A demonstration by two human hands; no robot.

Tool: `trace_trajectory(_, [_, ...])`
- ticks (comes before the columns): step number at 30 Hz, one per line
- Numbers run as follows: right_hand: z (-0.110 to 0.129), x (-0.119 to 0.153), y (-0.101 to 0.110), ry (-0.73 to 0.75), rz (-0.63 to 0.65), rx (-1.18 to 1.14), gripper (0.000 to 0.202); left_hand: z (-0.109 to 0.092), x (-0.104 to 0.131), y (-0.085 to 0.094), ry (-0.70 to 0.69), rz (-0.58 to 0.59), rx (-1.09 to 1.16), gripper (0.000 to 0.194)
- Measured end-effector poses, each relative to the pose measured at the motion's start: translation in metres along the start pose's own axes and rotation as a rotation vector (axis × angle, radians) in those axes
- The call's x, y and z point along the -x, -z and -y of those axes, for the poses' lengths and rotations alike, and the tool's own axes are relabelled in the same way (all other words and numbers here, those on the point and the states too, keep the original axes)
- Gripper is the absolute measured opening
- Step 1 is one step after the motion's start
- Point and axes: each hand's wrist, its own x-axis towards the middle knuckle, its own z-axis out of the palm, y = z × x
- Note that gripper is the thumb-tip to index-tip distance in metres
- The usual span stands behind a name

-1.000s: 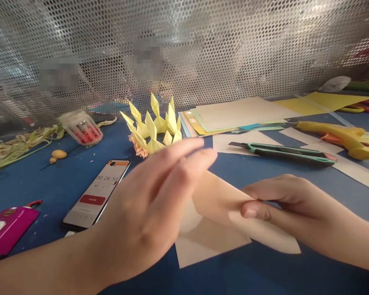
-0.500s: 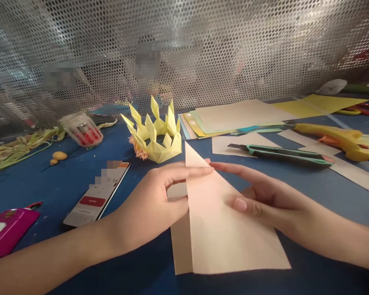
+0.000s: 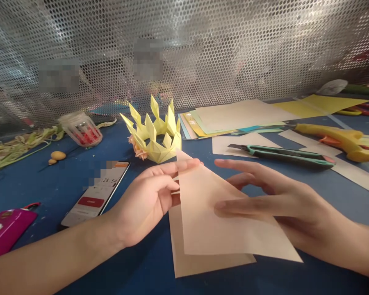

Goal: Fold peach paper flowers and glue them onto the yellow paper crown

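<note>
A pale pink sheet of paper is folded on a slant, its pointed top facing away from me. The upper layer stands off the lower layer, which shows along the left and bottom. My left hand grips the paper near the point, index finger across the front and other fingers partly hidden behind the left edge. From the right side, my right hand holds the upper layer, its slightly blurred thumb on the front. Its index finger reaches past the slanted edge, and some fingers are hidden behind the paper.
Beyond the paper sits a yellow folded-paper crown. To the left lie a phone, a magenta device and a tipped plastic jar. On the right are a cutter knife, a yellow glue gun and stacked paper sheets.
The upper layer has shifted left and lifted away from the lower one, baring more of it. My right index finger has come off the slanted edge, and my left hand has turned slightly.
</note>
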Motion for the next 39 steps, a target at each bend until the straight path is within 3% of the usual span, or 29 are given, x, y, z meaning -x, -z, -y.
trace_trajectory(4, [0.001,0.002,0.003,0.042,-0.022,-0.048,0.034,0.002,0.001,0.001,0.052,0.063,0.042,0.026])
trace_trajectory(8, [0.002,0.002,0.008,0.101,0.023,-0.142,0.036,0.002,0.003,0.002,0.113,0.183,0.045,0.029])
trace_trajectory(14, [0.0,0.003,0.008,0.052,0.063,-0.072,0.043,0.001,0.005,-0.002,0.095,0.071,0.093,0.029])
trace_trajectory(19, [-0.005,0.002,0.015,0.235,0.14,-0.069,0.064,0.001,0.005,-0.005,0.101,-0.044,0.058,0.043])
trace_trajectory(23, [-0.002,-0.003,0.02,0.379,0.163,0.093,0.041,0.003,0.004,-0.003,0.128,-0.053,-0.044,0.029])
trace_trajectory(27, [0.007,-0.008,0.018,0.467,0.149,0.224,0.019,0.009,0.004,0.002,0.115,0.007,-0.346,0.025])
trace_trajectory(32, [0.016,-0.013,0.014,0.399,0.357,0.118,0.028,0.023,0.007,0.01,0.029,0.076,-0.766,0.056])
trace_trajectory(34, [0.017,-0.015,0.013,0.32,0.447,0.03,0.037,0.026,0.009,0.012,-0.15,0.013,-0.974,0.067])
trace_trajectory(36, [0.018,-0.015,0.011,0.238,0.489,-0.03,0.039,0.026,0.011,0.012,-0.337,-0.006,-1.186,0.062])
trace_trajectory(39, [0.016,-0.012,0.008,0.13,0.512,-0.087,0.035,0.02,0.017,0.009,-0.353,0.204,-1.368,0.053])
